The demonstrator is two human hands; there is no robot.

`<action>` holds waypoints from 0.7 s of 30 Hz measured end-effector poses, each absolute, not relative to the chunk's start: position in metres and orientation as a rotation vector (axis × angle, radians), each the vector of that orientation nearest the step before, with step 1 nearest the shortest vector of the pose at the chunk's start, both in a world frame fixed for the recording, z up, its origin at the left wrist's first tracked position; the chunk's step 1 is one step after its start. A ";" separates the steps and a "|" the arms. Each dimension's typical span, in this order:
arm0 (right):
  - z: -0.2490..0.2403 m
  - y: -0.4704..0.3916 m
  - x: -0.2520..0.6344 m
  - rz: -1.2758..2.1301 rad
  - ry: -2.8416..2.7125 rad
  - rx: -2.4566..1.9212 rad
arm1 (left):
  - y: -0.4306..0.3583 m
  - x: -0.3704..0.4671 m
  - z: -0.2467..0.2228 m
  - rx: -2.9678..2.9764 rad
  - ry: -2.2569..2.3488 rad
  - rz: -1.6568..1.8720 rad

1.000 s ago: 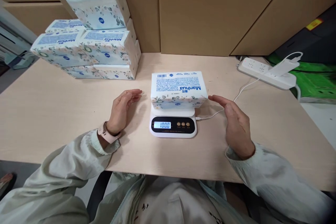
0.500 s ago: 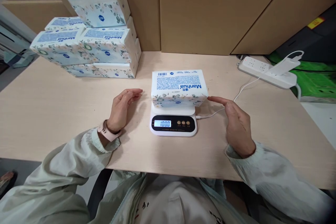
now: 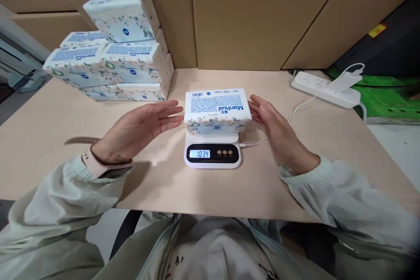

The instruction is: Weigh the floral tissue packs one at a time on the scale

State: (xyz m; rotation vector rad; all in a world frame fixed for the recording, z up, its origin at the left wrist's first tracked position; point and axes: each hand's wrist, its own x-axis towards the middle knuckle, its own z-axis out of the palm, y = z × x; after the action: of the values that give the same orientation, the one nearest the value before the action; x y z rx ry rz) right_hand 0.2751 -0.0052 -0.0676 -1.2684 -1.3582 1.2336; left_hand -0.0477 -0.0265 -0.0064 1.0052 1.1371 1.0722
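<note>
Head view: left hand (image 3: 139,127) closer to tissue pack (image 3: 215,107) than before.

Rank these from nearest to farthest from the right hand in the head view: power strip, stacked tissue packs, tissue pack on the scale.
1. Tissue pack, on the scale, left of the right hand.
2. Power strip, back right.
3. Stacked tissue packs, back left.

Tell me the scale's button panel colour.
The button panel is black, clearest in the head view.
</note>
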 end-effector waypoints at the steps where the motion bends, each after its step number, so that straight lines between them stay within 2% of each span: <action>1: -0.064 -0.002 0.271 1.288 -1.365 -1.255 | -0.024 -0.043 0.000 1.019 1.118 1.011; 4: -0.058 0.007 0.266 1.361 -1.361 -1.213 | -0.014 -0.020 0.016 1.117 1.066 0.853; 6: -0.060 0.019 0.271 1.294 -1.332 -1.204 | 0.000 0.002 0.020 1.173 1.029 0.780; 15: -0.116 0.114 0.361 0.699 -1.312 -1.456 | 0.150 0.125 -0.020 1.069 1.017 0.663; 21: -0.117 0.116 0.389 0.258 -1.556 -1.583 | 0.179 0.183 -0.038 0.971 0.991 0.787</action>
State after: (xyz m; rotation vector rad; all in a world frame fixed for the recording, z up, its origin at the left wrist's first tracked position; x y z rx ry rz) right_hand 0.3889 0.1164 -0.1170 -1.5825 -1.5560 0.2584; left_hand 0.1828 0.1794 -0.0380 0.9709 0.9910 0.7874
